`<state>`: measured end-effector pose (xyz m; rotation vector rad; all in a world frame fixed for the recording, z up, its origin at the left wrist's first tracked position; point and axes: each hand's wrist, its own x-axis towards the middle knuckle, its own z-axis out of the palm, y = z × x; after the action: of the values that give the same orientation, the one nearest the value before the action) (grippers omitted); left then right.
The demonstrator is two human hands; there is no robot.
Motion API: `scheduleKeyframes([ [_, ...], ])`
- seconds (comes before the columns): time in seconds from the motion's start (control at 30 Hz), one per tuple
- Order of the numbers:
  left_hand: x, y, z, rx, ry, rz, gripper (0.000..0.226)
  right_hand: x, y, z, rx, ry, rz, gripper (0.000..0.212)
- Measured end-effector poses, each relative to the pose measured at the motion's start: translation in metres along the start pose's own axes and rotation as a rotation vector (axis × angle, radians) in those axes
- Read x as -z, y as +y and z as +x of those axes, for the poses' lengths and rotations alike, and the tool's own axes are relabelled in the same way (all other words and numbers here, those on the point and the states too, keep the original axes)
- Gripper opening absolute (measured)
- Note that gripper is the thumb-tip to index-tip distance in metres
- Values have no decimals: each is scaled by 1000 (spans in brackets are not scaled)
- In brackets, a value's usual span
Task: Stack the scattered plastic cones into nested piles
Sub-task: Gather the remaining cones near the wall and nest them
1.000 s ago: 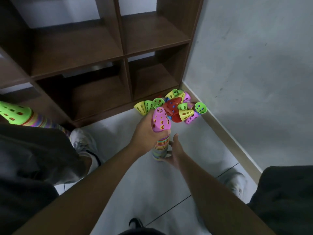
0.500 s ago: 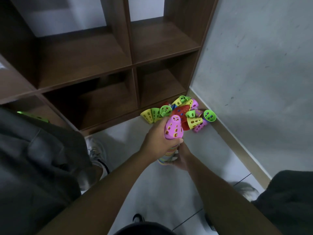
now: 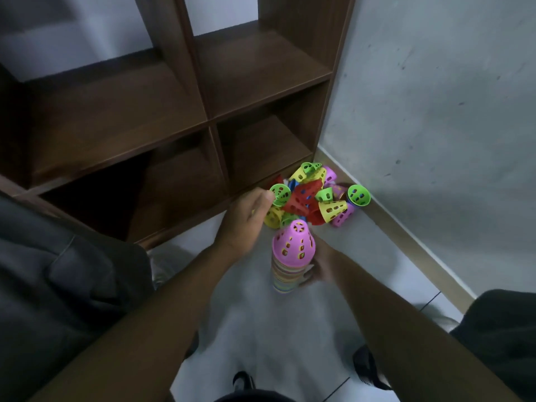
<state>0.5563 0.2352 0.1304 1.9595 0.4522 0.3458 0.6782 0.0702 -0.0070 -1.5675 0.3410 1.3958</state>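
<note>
A tall nested pile of coloured cones (image 3: 282,275) stands on the floor, topped by a pink cone (image 3: 293,241). My right hand (image 3: 317,266) grips the pile low on its right side. My left hand (image 3: 246,219) is stretched forward to the loose heap of cones (image 3: 314,198) in the corner. Its thumb and fingertips touch the rim of a green cone (image 3: 280,194) lying at the heap's left edge, and the fingers are slightly apart. The heap holds several red, yellow, green and pink cones.
A dark wooden cube shelf (image 3: 208,123) stands right behind the heap. A grey wall with a skirting board (image 3: 406,233) runs along the right. My knees (image 3: 58,271) frame the pale tiled floor on both sides, with a shoe (image 3: 158,268) at the left.
My left hand has let go of the pink cone on top of the pile and reached forward to the green cone in the heap. The right hand still holds the pile.
</note>
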Motion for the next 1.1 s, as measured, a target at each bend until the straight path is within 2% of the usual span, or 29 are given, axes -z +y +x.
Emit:
scheduleKeyframes([
  [0.03, -1, -5, 9, 25, -19, 34, 64, 1, -9, 1, 13, 45, -16, 120],
  [0.07, -3, -13, 18, 55, -39, 69, 61, 4, -19, 2, 58, 104, -24, 116],
  [0.17, -11, -39, 51, 102, -95, 151, 46, 15, -50, -1, 383, 450, -60, 72],
  [0.23, -19, -56, 73, 100, -160, 220, 43, 32, -60, 3, 582, 697, -181, 53],
  [0.27, -24, -62, 84, 95, -193, 263, 39, 40, -63, 5, 626, 793, -240, 46],
  [0.33, -34, -72, 103, 66, -230, 345, 35, 55, -67, 9, 613, 940, -342, 47],
  [0.4, -46, -79, 120, 19, -265, 417, 41, 66, -71, 10, 612, 1033, -383, 54],
  [0.53, -71, -91, 144, 7, -348, 490, 49, 83, -75, 28, 640, 1013, -386, 60],
  [0.7, -98, -101, 155, 1, -445, 529, 56, 97, -82, 51, 531, 832, -376, 70],
  [0.8, -109, -110, 156, 8, -489, 551, 64, 101, -84, 68, 487, 769, -306, 82],
  [0.93, -116, -122, 150, 31, -494, 549, 62, 105, -83, 85, 421, 715, -254, 100],
  [1.03, -118, -126, 143, 51, -470, 529, 62, 102, -85, 90, 427, 684, -127, 112],
  [1.1, -118, -127, 142, 67, -449, 505, 65, 105, -85, 99, 412, 673, -67, 112],
])
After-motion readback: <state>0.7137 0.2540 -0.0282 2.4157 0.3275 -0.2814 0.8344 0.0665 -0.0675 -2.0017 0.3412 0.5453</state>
